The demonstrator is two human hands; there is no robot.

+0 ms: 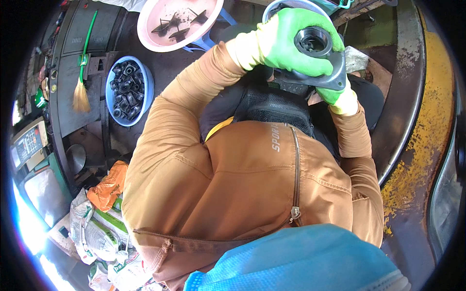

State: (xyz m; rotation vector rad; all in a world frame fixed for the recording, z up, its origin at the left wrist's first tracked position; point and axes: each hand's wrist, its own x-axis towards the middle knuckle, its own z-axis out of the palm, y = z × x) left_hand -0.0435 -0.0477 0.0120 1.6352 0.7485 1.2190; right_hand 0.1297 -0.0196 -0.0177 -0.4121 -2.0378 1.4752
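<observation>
Both my hands wear green gloves with paler yellow-green cuffs. They hold one black moulded part (336, 69) up in front of me, with a round collar on top and a flat flange with rounded corners. My left hand (291, 41) is closed round the collar, thumb and fingers on either side of it. My right hand (335, 93) grips the flange from below; most of its fingers are hidden behind the part. Small dark bits show inside the collar's opening. Just behind my left hand is a pale blue basin (318, 10) holding dark pieces, partly covered by the glove.
A pink basin (145, 34) with several black pieces stands on a blue stool at the far left. Left of my arm is a blue basin (149, 80) full of black parts, near a green-handled broom (86, 43). A worn yellow machine edge (412, 145) runs along my right.
</observation>
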